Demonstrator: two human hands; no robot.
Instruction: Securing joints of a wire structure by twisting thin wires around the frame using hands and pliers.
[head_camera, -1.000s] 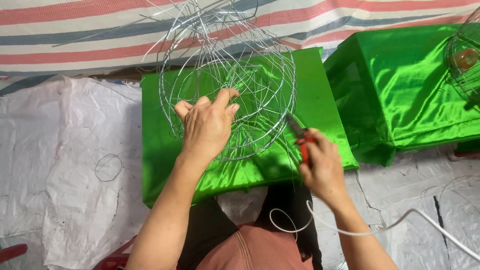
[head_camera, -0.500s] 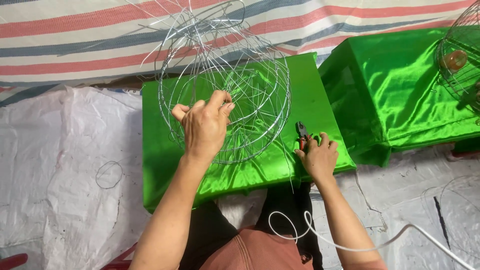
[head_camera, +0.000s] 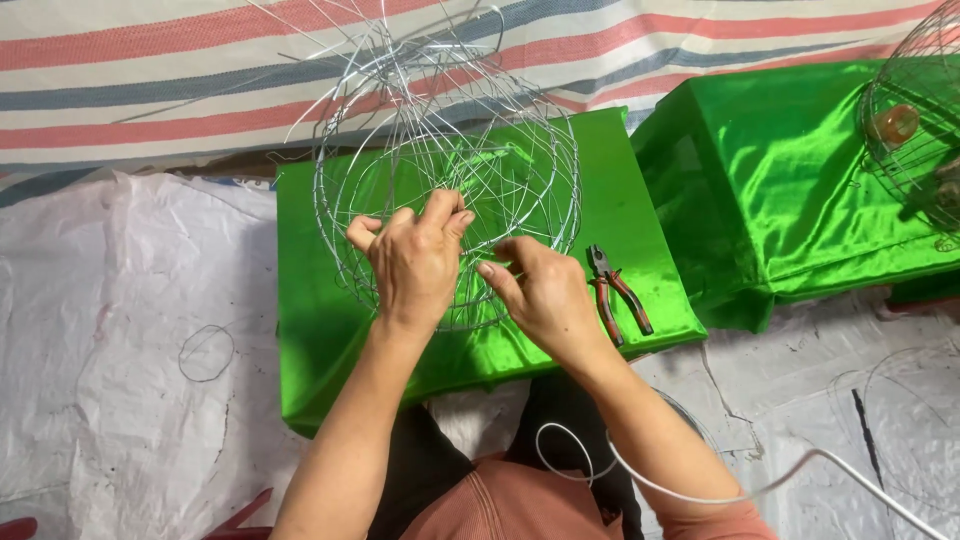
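Head view looks down on a low bench (head_camera: 330, 370) draped in shiny green cloth, standing on a white plastic floor sheet (head_camera: 110, 330) with a striped tarp (head_camera: 150, 90) behind it. Your left hand (head_camera: 412, 262) pinches a wire of the round wire frame (head_camera: 450, 130), which stands near the bench's back edge; your right hand (head_camera: 540, 290) grasps the frame's lower wires. Red-handled pliers (head_camera: 615, 290) lie by the bench's right edge. A second green bench (head_camera: 780, 180) stands to the right, carrying another wire frame (head_camera: 915, 110).
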